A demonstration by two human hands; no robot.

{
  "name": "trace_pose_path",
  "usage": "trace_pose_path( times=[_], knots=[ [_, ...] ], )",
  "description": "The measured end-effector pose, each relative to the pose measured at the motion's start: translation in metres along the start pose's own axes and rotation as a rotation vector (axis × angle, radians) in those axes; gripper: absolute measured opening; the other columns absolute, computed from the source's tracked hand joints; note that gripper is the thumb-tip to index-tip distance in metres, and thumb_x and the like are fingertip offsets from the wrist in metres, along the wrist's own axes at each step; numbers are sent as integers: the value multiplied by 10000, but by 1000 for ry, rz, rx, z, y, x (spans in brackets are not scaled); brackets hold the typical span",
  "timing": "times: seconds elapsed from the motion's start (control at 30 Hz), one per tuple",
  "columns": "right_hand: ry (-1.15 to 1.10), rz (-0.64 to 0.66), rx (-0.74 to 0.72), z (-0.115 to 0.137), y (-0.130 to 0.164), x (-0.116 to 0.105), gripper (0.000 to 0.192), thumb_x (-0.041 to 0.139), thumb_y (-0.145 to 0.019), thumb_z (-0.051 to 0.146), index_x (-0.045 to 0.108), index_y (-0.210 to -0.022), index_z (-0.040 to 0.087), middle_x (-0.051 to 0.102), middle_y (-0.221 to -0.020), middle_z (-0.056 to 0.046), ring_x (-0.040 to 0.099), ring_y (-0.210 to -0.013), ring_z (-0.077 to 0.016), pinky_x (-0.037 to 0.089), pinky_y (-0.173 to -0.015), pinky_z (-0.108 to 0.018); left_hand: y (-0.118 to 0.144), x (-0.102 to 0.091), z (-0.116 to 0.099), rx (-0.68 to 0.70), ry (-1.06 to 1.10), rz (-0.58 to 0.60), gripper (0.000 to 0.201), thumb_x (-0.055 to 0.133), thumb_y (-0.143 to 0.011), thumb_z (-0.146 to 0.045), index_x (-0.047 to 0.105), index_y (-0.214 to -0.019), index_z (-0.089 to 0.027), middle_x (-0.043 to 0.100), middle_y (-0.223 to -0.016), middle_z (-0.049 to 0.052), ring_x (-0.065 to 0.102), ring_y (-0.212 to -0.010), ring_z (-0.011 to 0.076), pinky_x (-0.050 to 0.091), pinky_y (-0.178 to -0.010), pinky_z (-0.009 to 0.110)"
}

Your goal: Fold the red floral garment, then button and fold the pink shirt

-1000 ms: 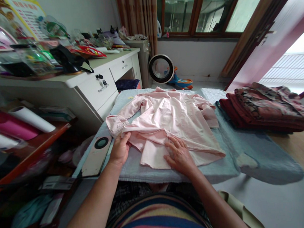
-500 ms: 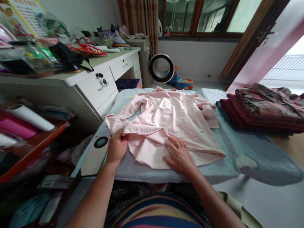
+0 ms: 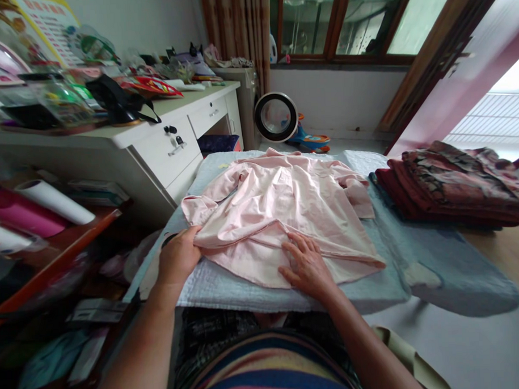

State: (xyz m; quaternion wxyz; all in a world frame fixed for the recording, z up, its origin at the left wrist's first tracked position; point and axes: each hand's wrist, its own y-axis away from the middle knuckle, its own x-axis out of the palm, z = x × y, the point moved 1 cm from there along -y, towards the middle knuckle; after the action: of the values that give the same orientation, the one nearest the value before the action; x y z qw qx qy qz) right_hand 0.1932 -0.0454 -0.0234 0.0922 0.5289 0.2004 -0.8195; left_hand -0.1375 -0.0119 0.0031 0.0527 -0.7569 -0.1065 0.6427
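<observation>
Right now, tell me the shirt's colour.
The shirt is pale pink, shown in the head view.

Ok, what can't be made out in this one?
All in the head view:
Left hand: some fingers, hidden by the hand itself and the shirt.
White slab: full outline, partly covered by the left hand.
Folded stack: far end, cut off by the right edge.
Poster: lettering, too small and blurred.
</observation>
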Motion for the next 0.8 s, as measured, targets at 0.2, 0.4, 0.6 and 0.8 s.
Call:
trace_pose_path(
  times=[0.2,0.4,0.6,0.8],
  knots=[
    [-5,2,6,1,1,-2,465,699,-785,390,619,-1216,236,471,-1453,-118,381,-1352,-320,288,-1133,-510,-3,-2,12,13,118,-87,483,437,-759,-122,661,-1182,-185,705,-1073,91,661,-975,252,496,-826,308],
    [-10,-6,1,0,0,-1,466,698,-780,391,625,-1214,239,476,-1446,-118,377,-1352,-319,280,-1138,-507,-2,-7,26,14,120,-36,504,410,-727,-103,701,-1132,-176,682,-1063,84,657,-950,236,506,-845,301],
    [-3,10,4,0,0,-1,483,699,-776,396,619,-1222,230,467,-1453,-122,368,-1356,-323,279,-1137,-505,3,-7,20,109,-148,76,539,375,-773,-63,676,-1209,-166,692,-1039,121,631,-961,291,493,-855,385],
    [-11,0,4,-1,0,0,477,703,-769,385,621,-1214,236,468,-1453,-116,370,-1355,-319,276,-1139,-504,-4,-8,7,186,-40,-99,455,440,-792,-135,660,-1189,-162,641,-1147,115,601,-1053,274,464,-971,373]
  ],
)
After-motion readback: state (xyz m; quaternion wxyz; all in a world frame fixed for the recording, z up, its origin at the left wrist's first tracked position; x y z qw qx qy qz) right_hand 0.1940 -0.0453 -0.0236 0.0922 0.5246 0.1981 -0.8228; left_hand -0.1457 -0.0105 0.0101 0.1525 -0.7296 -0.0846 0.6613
